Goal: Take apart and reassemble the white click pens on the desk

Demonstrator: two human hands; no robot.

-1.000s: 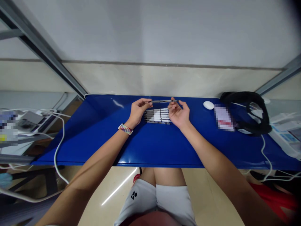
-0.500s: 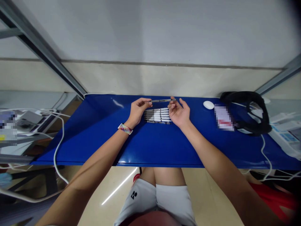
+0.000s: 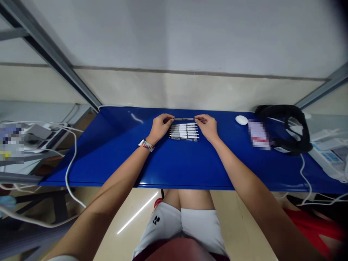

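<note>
A dark grey pen (image 3: 184, 119) lies level between my two hands, just beyond a row of pens. My left hand (image 3: 161, 125) pinches its left end, and my right hand (image 3: 207, 126) pinches its right end. Below it, several white pens (image 3: 187, 131) lie side by side, their dark tips toward the left. A grey pen (image 3: 182, 138) borders the row on its near side. My left fingers partly cover the tips of the row. Whether the held pen touches the table I cannot tell.
The blue table (image 3: 174, 165) carries a white oval mouse-like object (image 3: 241, 120), a blurred packet (image 3: 259, 134) and a black headset with a strap (image 3: 296, 108) on the right. A white cable (image 3: 71, 163) hangs over the left edge. A wall stands behind.
The pen has come down closer to the row and sits more level. My right hand has turned palm-down, its fingers closing on the pen's right end.
</note>
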